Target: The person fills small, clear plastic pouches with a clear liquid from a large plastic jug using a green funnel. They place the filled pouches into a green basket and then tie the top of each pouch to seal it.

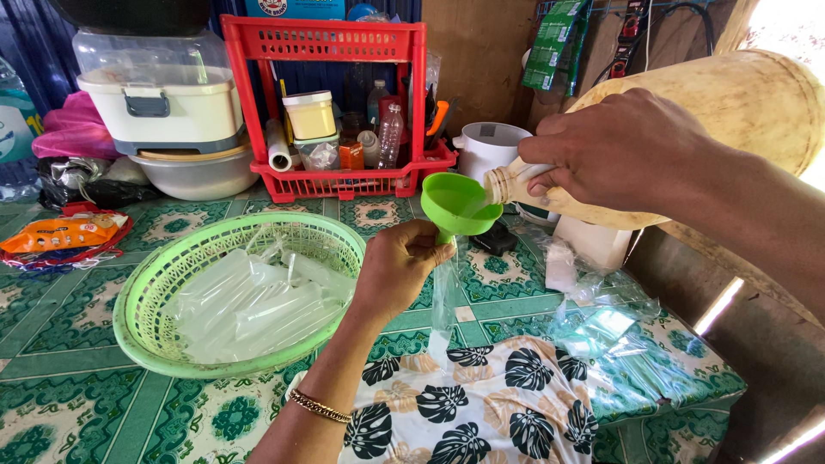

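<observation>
My left hand (pixel 397 266) grips the stem of a bright green funnel (pixel 455 204) together with the mouth of a long clear plastic tube bag (pixel 444 301) that hangs down from it. My right hand (pixel 620 151) holds the neck of a large cream jerrycan (pixel 756 99), tilted so its spout sits over the funnel's rim. A round green basket (pixel 146 296) to the left holds several filled clear tube bags (pixel 253 301).
A red plastic rack (pixel 335 176) with bottles and jars stands at the back, next to stacked white containers (pixel 159 99) and a white jug (pixel 485 146). Loose empty bags (pixel 601 322) lie at right near the table's edge. An orange snack packet (pixel 60 232) lies at left.
</observation>
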